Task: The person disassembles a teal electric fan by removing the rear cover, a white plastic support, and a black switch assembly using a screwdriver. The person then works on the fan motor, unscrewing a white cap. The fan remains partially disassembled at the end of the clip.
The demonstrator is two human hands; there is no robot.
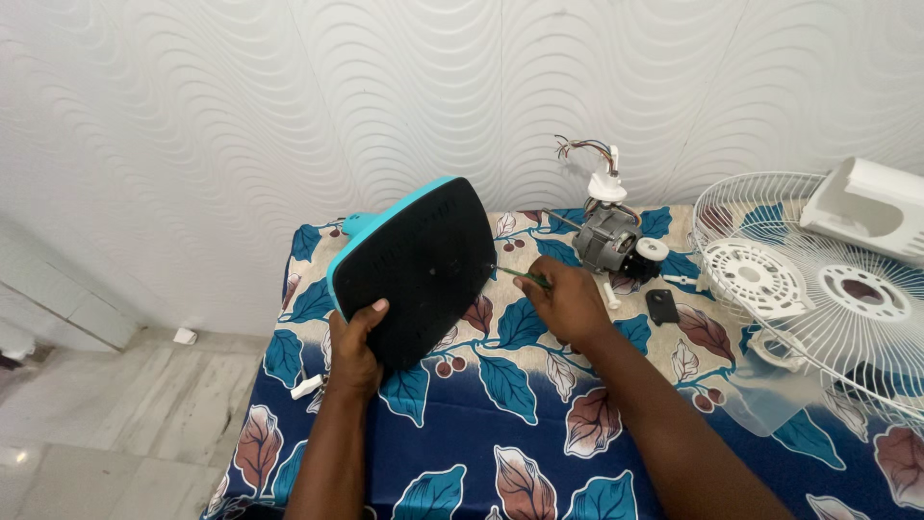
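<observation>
On the near left of the table [539, 453], the left hand [354, 349] is gripping an iron [414, 265] by its lower edge, thumb pressed on the dark soleplate, which is tilting up toward the camera. Just right of it, the right hand [568, 300] is pinching what is probably a screwdriver [520, 276], its tip touching the iron's right edge. Farther right, a motor [611, 241] is sitting near a white fan grille [818, 289].
</observation>
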